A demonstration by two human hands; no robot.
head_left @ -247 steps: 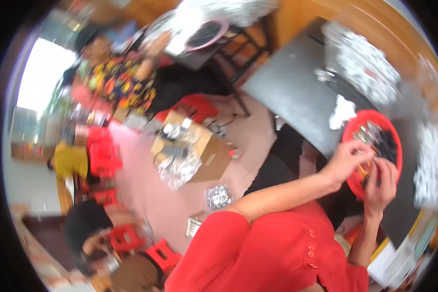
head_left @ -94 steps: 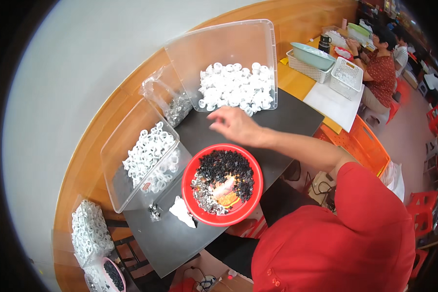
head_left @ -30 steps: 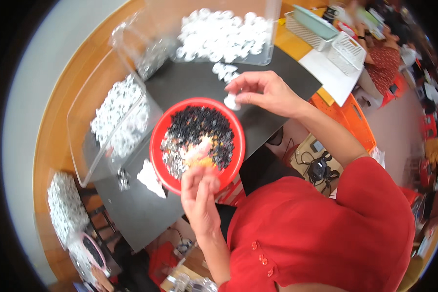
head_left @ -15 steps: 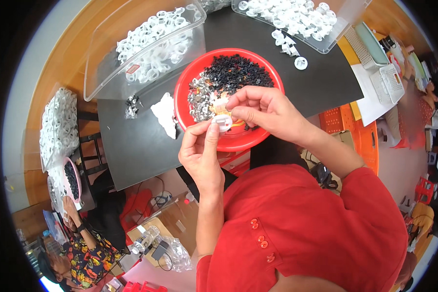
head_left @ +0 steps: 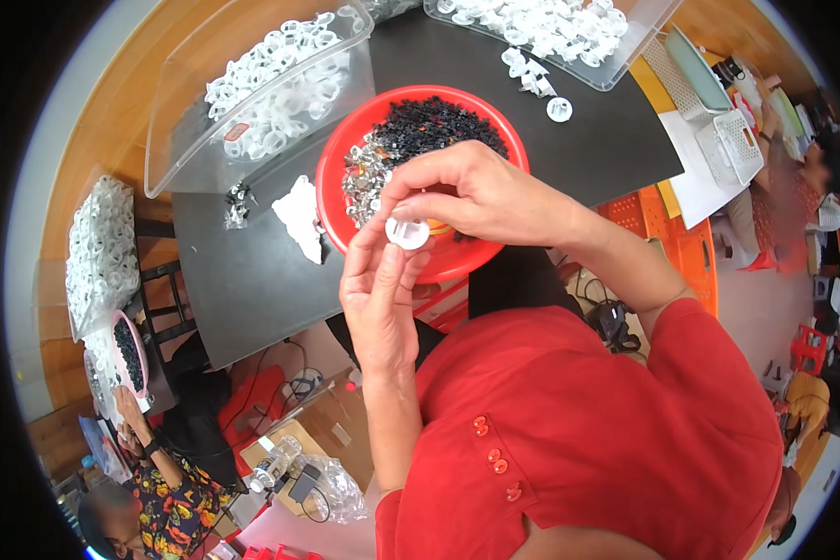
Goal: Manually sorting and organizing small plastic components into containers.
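A small round white plastic part [head_left: 407,233] is pinched between the thumb and fingers of my left hand [head_left: 383,289], over the near rim of a red basin [head_left: 518,149]. My right hand [head_left: 457,191] reaches in from the right, its thumb and forefinger closed together at the upper edge of the white part. Whatever small piece those fingertips may hold is hidden. Inside the basin lie a heap of small black pieces [head_left: 439,129] and, on its left, a heap of small silvery metal pieces [head_left: 364,177].
Two clear plastic bins [head_left: 261,154] [head_left: 616,75] of white parts stand at the back of the black table [head_left: 252,308]. A few loose white parts [head_left: 558,109] lie by the right bin. A crumpled white cloth [head_left: 299,219] lies left of the basin. Another person [head_left: 173,485] works at lower left.
My right hand has moved left and in, so its fingertips now meet the white part. The part has tilted to show its round face. The whole view has shifted slightly.
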